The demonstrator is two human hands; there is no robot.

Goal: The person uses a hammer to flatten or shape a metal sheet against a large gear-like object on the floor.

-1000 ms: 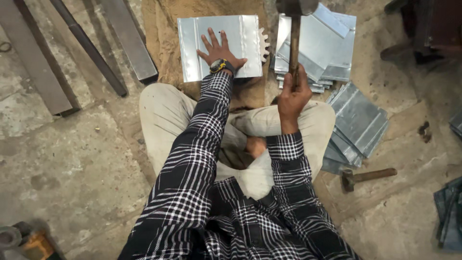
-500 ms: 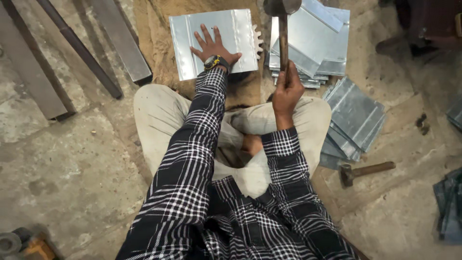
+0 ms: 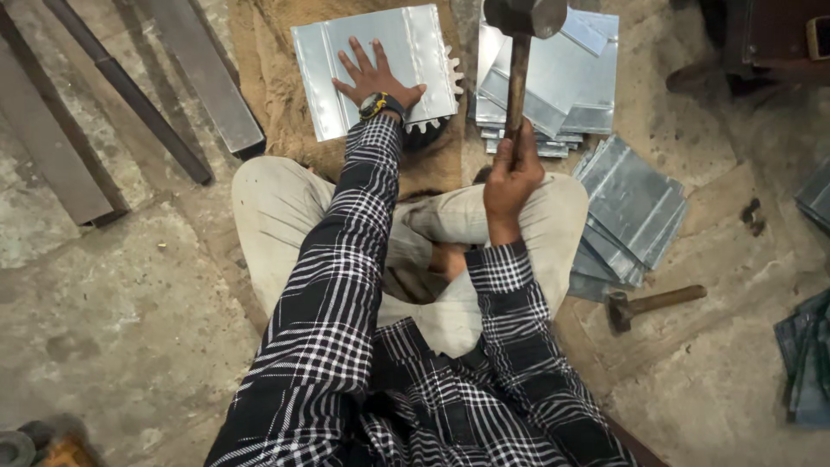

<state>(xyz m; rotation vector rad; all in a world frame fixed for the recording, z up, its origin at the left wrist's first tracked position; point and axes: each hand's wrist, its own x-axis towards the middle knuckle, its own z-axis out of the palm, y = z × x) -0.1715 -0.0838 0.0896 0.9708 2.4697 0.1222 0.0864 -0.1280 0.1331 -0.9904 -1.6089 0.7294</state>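
My left hand (image 3: 373, 76) lies flat with fingers spread on a ribbed grey metal sheet (image 3: 415, 43) that rests over a toothed gear wheel (image 3: 437, 108) on a brown sack. My right hand (image 3: 512, 173) grips the wooden handle of a hammer (image 3: 521, 35), whose heavy steel head is raised to the right of the sheet. I sit cross-legged on the floor in a black-and-white checked shirt and a wristwatch.
A pile of ribbed metal sheets (image 3: 566, 78) lies beyond my right knee, another fanned pile (image 3: 631, 212) to its right. A second hammer (image 3: 653, 304) lies on the floor. Long steel bars (image 3: 130, 95) lie at the left. More sheets (image 3: 808, 355) sit at the right edge.
My view has shifted slightly; the hammer stays raised in my right hand and my left hand stays pressed on the sheet.
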